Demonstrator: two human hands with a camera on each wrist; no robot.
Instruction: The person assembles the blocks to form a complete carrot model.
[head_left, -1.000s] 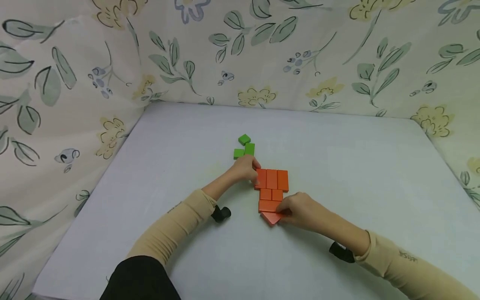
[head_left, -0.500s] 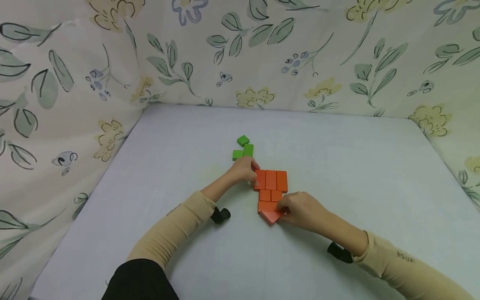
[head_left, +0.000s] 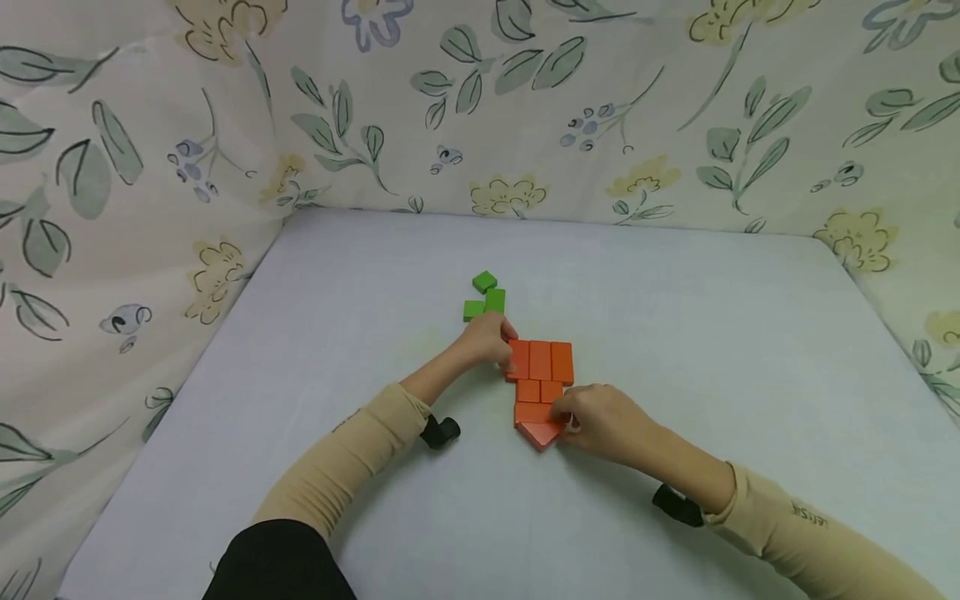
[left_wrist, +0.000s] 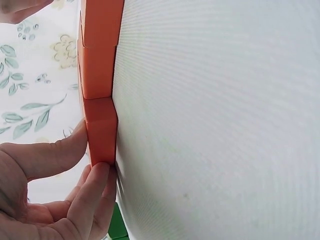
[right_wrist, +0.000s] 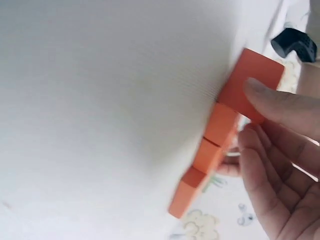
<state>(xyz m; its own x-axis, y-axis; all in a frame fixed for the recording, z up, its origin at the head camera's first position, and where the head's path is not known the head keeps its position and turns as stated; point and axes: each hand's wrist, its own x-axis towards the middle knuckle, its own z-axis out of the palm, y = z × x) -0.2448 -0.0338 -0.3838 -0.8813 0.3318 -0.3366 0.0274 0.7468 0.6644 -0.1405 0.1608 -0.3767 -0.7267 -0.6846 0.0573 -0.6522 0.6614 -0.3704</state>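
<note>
Orange wooden blocks lie together on the white table in the head view: three upright rectangles at the far end, two small squares, a crosswise rectangle (head_left: 531,412) and a triangular block (head_left: 538,435) pointing toward me. At the far left corner, my left hand (head_left: 483,340) holds the left rectangular block (head_left: 518,360), its thumb at the top edge and its fingertips against the far end (left_wrist: 102,132). My right hand (head_left: 606,421) pinches the triangular block at its right side. In the right wrist view its thumb (right_wrist: 275,102) presses on the block's near face (right_wrist: 250,75).
Three green blocks lie just beyond my left hand: a tilted square (head_left: 484,282), an upright rectangle (head_left: 495,300) and another square (head_left: 473,310). A floral cloth (head_left: 510,100) rises behind the table (head_left: 712,333). A black wrist camera (head_left: 440,432) hangs under each forearm.
The triangular block has slid very slightly left, closer up to the crosswise block, with my right hand on it. My left hand stays in place.
</note>
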